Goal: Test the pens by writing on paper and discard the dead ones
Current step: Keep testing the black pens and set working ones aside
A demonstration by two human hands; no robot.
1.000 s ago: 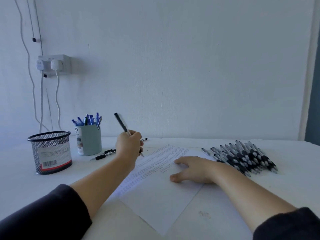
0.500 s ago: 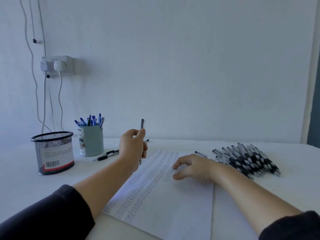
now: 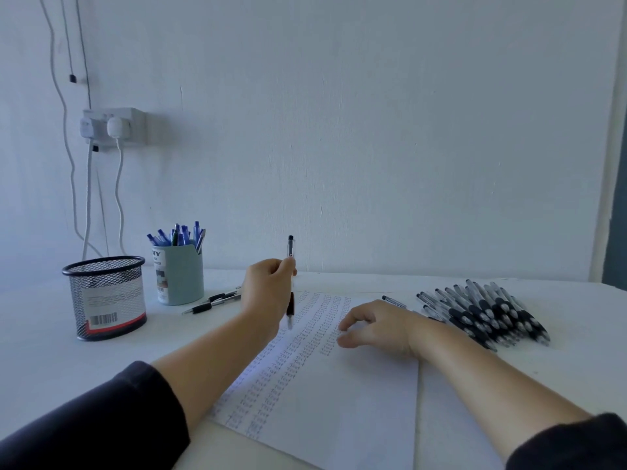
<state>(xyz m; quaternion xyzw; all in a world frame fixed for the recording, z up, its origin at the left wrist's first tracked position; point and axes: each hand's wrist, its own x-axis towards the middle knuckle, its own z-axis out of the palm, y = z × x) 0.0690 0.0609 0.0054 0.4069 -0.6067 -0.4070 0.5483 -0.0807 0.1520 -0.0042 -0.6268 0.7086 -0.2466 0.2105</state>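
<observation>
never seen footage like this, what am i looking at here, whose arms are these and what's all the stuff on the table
There is no machine here: a person wears a camera on the head, so you look forward and down over their own two arms. The left hand holds a black pen nearly upright, tip down over a sheet of paper filled with rows of small test marks. The right hand rests on that sheet. On the white table to the right lies a pile of black pens. To the left stand a mesh cup and a pale holder of blue pens, with two loose pens beside it.
</observation>
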